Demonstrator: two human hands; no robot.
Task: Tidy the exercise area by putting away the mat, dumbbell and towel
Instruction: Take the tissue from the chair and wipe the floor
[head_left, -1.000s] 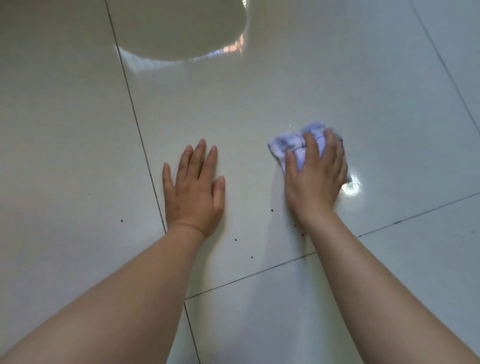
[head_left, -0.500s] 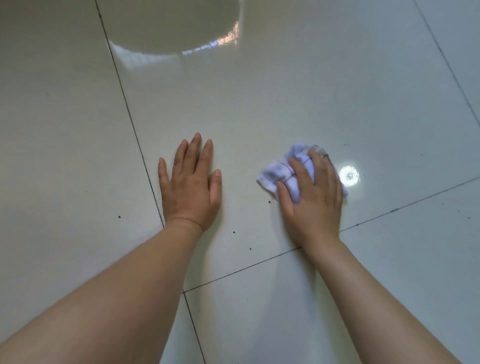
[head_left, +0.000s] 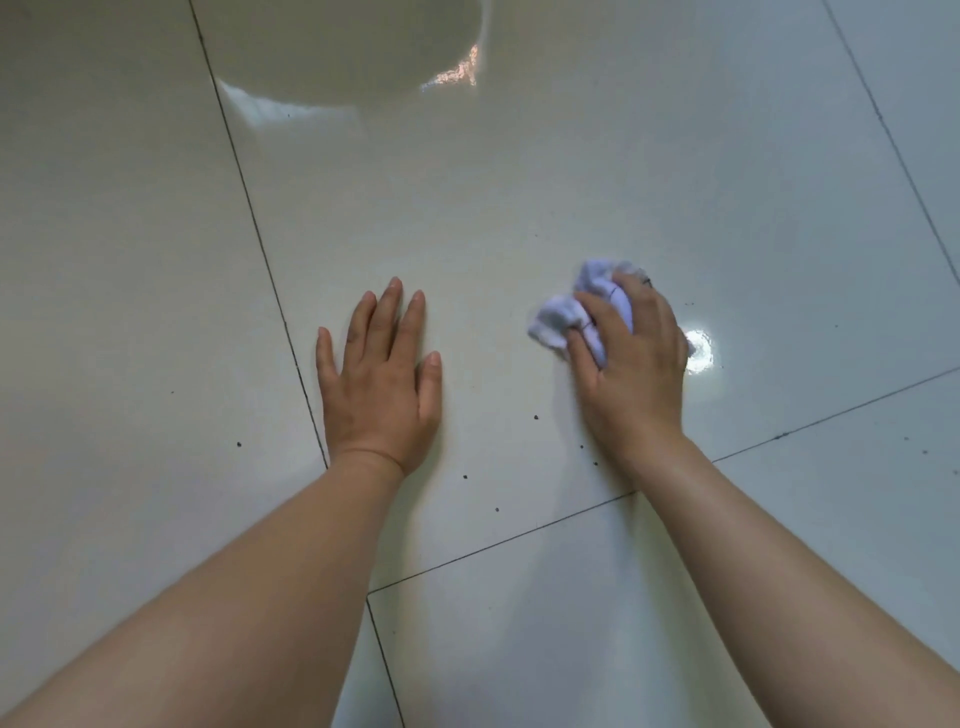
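A small crumpled white towel (head_left: 566, 312) with thin dark lines lies pressed on the glossy tiled floor, right of centre. My right hand (head_left: 631, 364) covers it from behind, fingers curled over the cloth and gripping it against the tile. My left hand (head_left: 379, 384) rests flat on the floor to the left, palm down, fingers spread and holding nothing. Neither a mat nor a dumbbell is in view.
The pale glossy tile floor (head_left: 571, 156) fills the view, crossed by dark grout lines (head_left: 260, 234). Small dark specks (head_left: 536, 417) dot the tile near my hands. A bright light reflection (head_left: 698, 351) sits beside the towel, and a dull rounded reflection (head_left: 337, 47) lies at the top.
My right hand slid the towel toward me and leftward across the tile, then slightly back to the right. My left hand stayed flat in place.
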